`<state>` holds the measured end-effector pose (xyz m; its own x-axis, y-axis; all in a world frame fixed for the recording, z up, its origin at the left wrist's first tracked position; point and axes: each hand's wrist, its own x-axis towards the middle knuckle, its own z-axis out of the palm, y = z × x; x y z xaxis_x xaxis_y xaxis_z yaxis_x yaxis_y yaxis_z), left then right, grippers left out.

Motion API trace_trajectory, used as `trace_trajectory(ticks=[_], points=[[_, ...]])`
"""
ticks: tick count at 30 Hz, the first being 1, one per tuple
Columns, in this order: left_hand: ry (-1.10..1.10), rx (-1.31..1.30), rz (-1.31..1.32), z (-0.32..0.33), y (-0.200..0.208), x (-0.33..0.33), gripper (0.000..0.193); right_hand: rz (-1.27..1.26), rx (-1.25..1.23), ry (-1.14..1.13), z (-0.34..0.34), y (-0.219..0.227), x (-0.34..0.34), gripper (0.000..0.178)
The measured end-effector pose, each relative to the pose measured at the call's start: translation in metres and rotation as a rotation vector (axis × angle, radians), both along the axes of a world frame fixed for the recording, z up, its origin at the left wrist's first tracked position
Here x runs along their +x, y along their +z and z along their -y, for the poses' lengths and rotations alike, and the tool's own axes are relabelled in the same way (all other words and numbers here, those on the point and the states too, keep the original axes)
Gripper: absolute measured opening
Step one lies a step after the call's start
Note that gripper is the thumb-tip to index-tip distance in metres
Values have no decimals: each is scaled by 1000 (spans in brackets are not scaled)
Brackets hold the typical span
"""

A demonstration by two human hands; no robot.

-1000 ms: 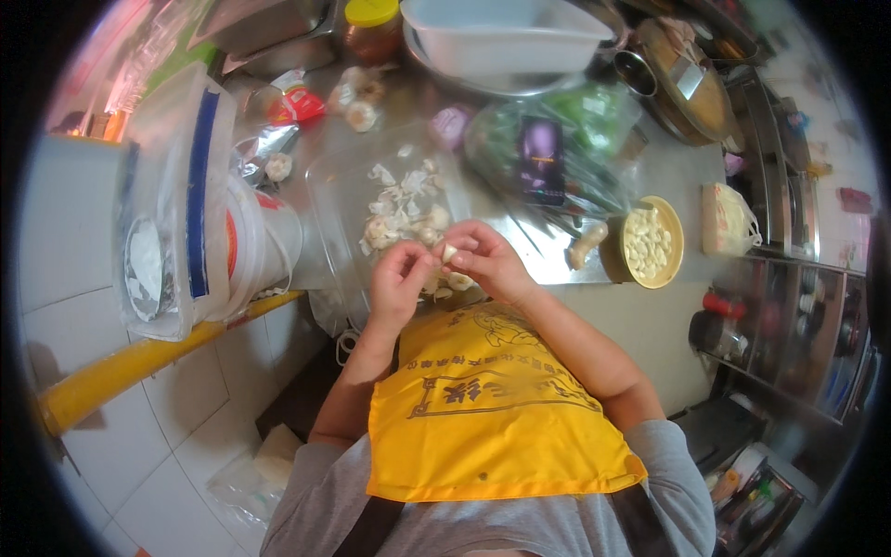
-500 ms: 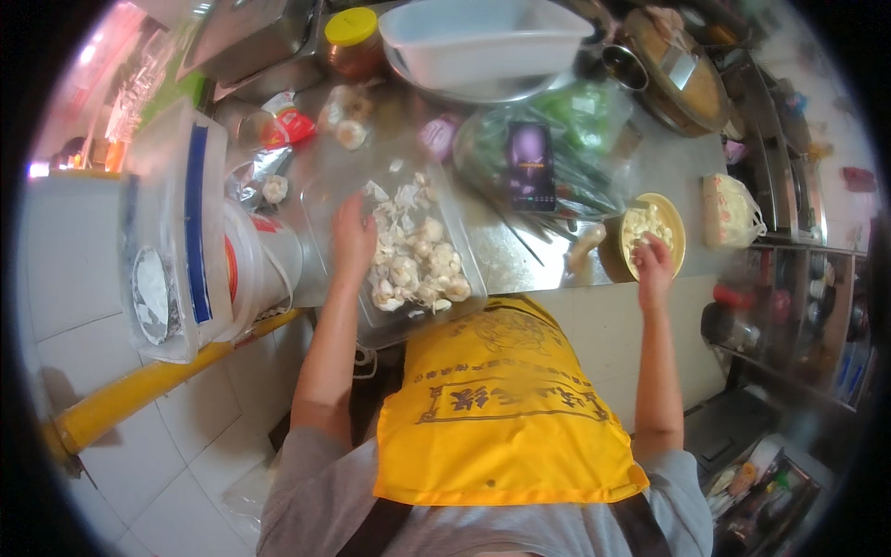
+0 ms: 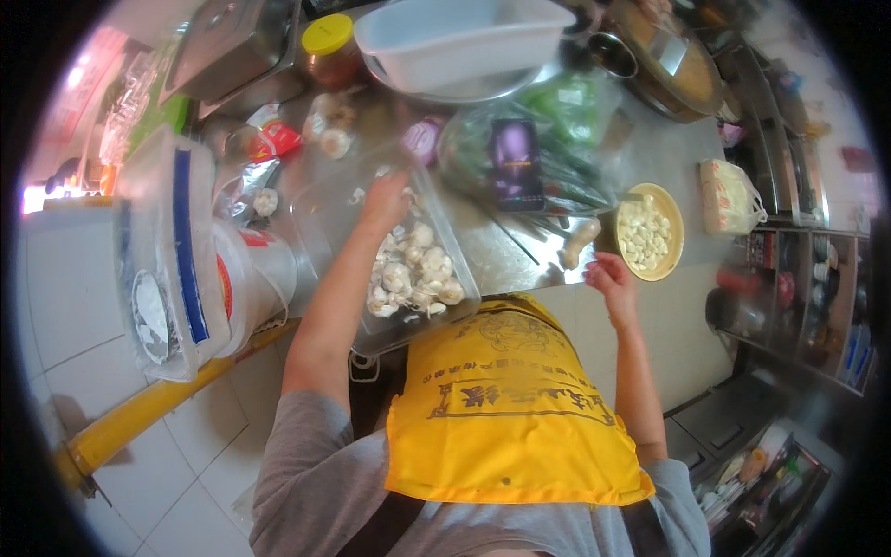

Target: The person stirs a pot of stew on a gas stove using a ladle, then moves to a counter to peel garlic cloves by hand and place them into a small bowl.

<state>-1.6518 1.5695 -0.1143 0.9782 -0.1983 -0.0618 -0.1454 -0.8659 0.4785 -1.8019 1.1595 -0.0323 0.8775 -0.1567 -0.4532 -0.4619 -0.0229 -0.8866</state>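
In a clear plastic bin (image 3: 458,243), whole garlic bulbs (image 3: 419,269) lie toward the near end. My left hand (image 3: 388,198) reaches into the bin beyond them, fingers curled down over papery garlic skins; scraps show around the fingertips and the palm side is hidden. At the counter's front edge hovers my right hand (image 3: 614,280), fingers loosely bent and apart, with nothing visible in them. Just right of it stands a yellow bowl (image 3: 678,234) of peeled garlic cloves (image 3: 642,235). A knobbly tan piece (image 3: 581,243), which looks like ginger, lies beyond my right fingertips.
White buckets (image 3: 258,269) stand left of the bin. Behind are a bag of green vegetables (image 3: 464,153) with a phone (image 3: 517,165) on top, a white tub (image 3: 464,46) and a yellow-lidded jar (image 3: 329,51). A knotted plastic bag (image 3: 730,197) sits to the right.
My left hand has moved right and farther into the bin, over the skins that lay spread there. The right hand has left the bowl, moving left and nearer to me.
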Motion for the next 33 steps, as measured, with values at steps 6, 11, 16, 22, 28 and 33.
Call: trace_trajectory(ticks=[6, 11, 16, 22, 28, 33], points=[[-59, 30, 105, 6, 19, -23, 29, -108, 112, 157, -56, -8, -3, 21], [29, 13, 117, 21, -1, -25, 27, -68, 132, 338, -96, 6, 13, 20], [221, -406, -10, 19, 17, -43, 20, -29, 160, 438, -117, 8, 27, 24], [308, -904, -142, 13, 68, -101, 8, 34, 332, 533, -209, 33, 49, 29], [394, -1191, -108, 26, 99, -141, 14, 152, 228, 554, -242, 39, 45, 21], [302, -835, -74, 12, 99, -154, 23, 307, 28, 653, -244, 49, 42, 16]])
